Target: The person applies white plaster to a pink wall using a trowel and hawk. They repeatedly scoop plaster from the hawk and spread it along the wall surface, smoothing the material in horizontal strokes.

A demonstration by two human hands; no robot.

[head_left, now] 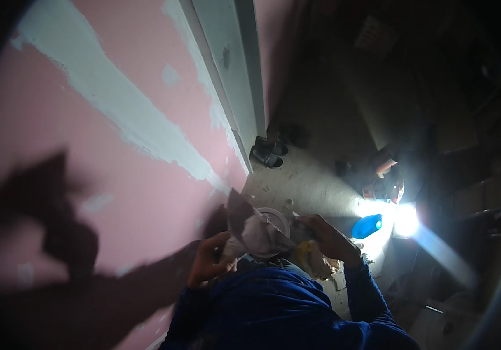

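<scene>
A crumpled pale grey sheet stands up in front of my chest, one corner pointing upward. Whether it is cloth or paper I cannot tell. My left hand is closed on its lower left side. At the other side my right hand is closed at the sheet's edge, its fingertips partly lost in shadow. Beyond and below the sheet, the round white rim of a bucket shows; the sheet hides much of it.
On the left rises a pink wall with white filler bands, beside a pale door frame. Dark slippers lie on the floor. To the right are a blue bottle and a glaring work lamp. The far right is dark.
</scene>
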